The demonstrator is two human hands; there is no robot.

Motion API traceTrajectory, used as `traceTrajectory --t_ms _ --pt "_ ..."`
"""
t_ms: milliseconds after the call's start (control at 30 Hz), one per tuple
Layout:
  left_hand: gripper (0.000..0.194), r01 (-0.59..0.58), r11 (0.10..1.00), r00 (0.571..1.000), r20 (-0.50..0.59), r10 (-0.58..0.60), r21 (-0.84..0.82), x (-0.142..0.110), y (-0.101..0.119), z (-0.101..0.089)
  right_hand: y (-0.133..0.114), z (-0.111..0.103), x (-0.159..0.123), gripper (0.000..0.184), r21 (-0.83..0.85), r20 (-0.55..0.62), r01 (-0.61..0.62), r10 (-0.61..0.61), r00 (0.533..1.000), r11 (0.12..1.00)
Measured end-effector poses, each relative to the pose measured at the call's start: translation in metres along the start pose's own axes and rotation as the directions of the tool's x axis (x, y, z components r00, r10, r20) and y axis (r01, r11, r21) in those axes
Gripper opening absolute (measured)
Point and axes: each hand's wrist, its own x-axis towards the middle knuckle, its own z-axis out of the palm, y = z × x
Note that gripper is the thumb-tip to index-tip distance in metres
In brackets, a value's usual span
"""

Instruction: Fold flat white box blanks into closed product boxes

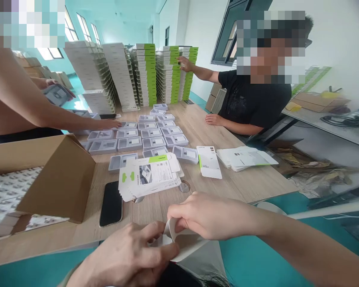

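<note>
Left hand [124, 255], fingers bent and pinching white card [187, 245], right hand [211, 217], fingers nearly closed on card's upper fold, card bowed between both hands, phone [111, 203] beyond left fingers, leaflet stack [149, 177] beyond right fingers

Left hand [128, 255] low in view, knuckles up, fingers curled forward. Right hand [212, 217] just beside it, fingers bent and pinching inward toward the left fingertips. Right forearm [305, 247] angles in from lower right, bare.
</note>
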Motion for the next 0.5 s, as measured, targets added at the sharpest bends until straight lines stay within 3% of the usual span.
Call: traceTrajectory --t_ms 133,333,400,500 --pt "0.020 0.013 0.993 1.000 0.022 -0.016 0.119 0.002 0.003 -0.008 -0.011 -0.006 0.004 0.019 -0.126 0.072 -0.026 0.035 0.997 0.992" --pt "0.016 0.115 0.988 0.990 -0.073 -0.123 -0.106 -0.007 0.007 -0.011 -0.017 0.001 0.004 0.015 -0.288 0.114 0.014 0.019 0.993 0.957" --pt "0.038 0.252 0.950 0.957 -0.100 -0.274 -0.186 -0.011 0.009 -0.003 -0.018 0.002 0.001 0.015 -0.341 0.069 0.009 0.016 0.998 0.940" --pt "0.073 0.448 0.818 0.864 -0.059 -0.500 -0.362 -0.017 0.013 0.023 -0.021 0.002 -0.003 0.018 -0.350 -0.015 -0.008 0.003 1.000 0.937"
